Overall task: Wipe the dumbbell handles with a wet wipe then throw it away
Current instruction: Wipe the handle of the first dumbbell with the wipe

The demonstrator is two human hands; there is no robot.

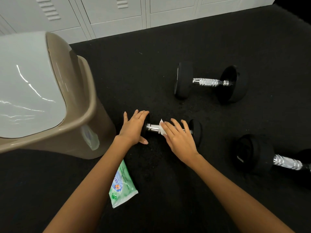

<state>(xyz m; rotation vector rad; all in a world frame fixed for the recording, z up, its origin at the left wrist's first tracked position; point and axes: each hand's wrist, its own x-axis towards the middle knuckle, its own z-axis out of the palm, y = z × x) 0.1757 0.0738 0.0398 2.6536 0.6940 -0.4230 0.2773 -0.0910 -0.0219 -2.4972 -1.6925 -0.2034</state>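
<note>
Right hand has a flat, loose grip going on: fingers laid out nearly straight over a white wet wipe, pressing it down onto the chrome handle of the nearest dumbbell. You can see a bit of the wipe poking up past the fingertips and a folded corner hanging under the bar, so it's draped over the handle under the palm rather than pinched. Left hand is open too, fingers straight and together, palm resting against the black round end plate on the left side of that same dumbbell.

Handle looks shiny with ridged, knurled bands; the plates are matte black rubbery discs. This dumbbell sits on the floor, which is a dark, slightly speckled mat.

Two more dumbbells around: a second dumbbell farther back on the right, same chrome grippy bar and fat black ends, and a third dumbbell at the right edge, partly cut off.

Pack of wipes, soft green plastic with a printed label, lies flat on the floor just under the left forearm. Beside it on the left is a tan plastic bin with rounded corners and a glossy pale swing lid. Pale grey metal lockers with vent slots run along the back.
</note>
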